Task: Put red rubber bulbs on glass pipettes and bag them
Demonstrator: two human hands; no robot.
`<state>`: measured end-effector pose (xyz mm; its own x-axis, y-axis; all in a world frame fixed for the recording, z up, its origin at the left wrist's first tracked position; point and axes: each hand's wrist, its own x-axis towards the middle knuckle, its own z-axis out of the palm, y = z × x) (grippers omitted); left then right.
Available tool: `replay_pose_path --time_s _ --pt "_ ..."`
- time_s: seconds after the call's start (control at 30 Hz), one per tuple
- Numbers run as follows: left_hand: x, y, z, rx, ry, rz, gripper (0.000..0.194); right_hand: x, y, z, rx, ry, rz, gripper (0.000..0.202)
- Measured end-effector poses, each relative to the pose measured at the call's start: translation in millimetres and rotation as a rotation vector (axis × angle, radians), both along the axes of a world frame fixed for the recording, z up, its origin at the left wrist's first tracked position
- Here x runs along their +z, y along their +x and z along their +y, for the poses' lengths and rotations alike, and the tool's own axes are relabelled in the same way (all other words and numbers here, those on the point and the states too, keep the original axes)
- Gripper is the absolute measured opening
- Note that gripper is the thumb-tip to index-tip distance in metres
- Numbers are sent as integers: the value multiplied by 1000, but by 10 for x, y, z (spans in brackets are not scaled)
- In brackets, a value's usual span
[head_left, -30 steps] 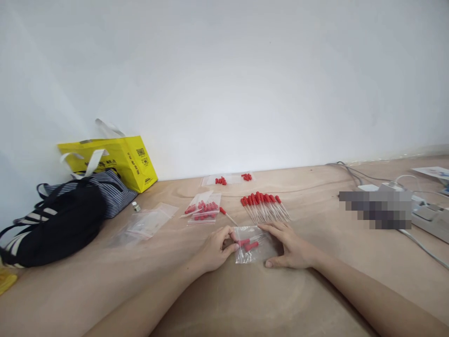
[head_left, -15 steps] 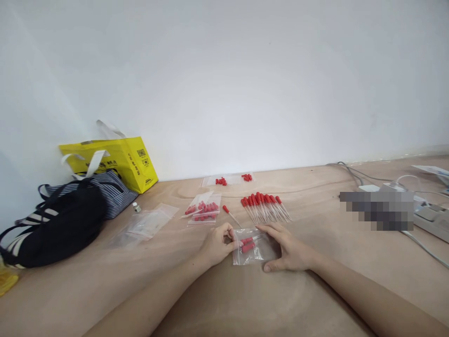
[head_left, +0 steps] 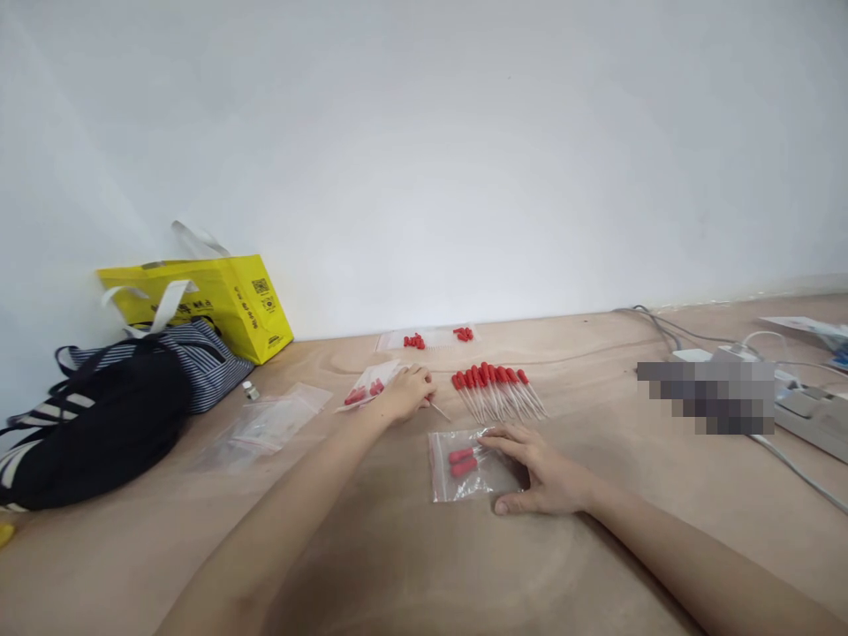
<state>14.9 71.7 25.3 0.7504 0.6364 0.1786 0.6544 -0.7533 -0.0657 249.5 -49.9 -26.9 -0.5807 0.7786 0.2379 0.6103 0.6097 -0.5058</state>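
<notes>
My left hand [head_left: 409,394] reaches forward, its fingers closed around the red bulb end of a single dropper [head_left: 440,412]; only the pale tip sticks out. Spread wide, my right hand [head_left: 530,468] rests its fingers on the right part of a clear zip bag [head_left: 442,481]. Inside that bag lie two red-bulbed droppers [head_left: 462,463], side by side. Beyond the bag, a fanned row of red-bulbed droppers [head_left: 494,380] lies on the table. My left hand partly covers another bag of red-bulbed droppers [head_left: 364,390].
Flat zip bags [head_left: 265,428] and a small vial [head_left: 250,389] lie left. A clear bag with red bulbs [head_left: 434,338] lies by the wall. A yellow bag [head_left: 258,309] and a black bag [head_left: 119,415] stand far left; cables and a power strip [head_left: 808,411] are right.
My left hand has let go of the zip bag's left edge and moved forward and left to the single dropper. My right hand stays on the bag.
</notes>
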Motion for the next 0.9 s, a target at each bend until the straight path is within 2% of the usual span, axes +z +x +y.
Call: replay_pose_path --time_s 0.13,0.23,0.3,0.43,0.53,0.67,0.9 --pt "110 -10 -5 32 20 -57 5 14 2 4 16 5 -9 78" --pt "212 -177 -206 98 54 -126 9 13 4 9 22 9 -9 78" --pt "225 -363 -411 123 59 -148 13 14 3 9 24 7 -9 78" --pt "70 -779 -813 81 108 -184 17 17 -3 4 20 10 -19 78" --pt "-85 -960 -984 107 106 -157 17 17 -6 -2 17 8 -19 77" --pt "-177 -951 -1044 137 110 -107 19 25 -8 -11 11 5 -11 76" --pt "-194 -710 -1024 90 133 -124 19 14 -4 -4 9 -18 -13 79"
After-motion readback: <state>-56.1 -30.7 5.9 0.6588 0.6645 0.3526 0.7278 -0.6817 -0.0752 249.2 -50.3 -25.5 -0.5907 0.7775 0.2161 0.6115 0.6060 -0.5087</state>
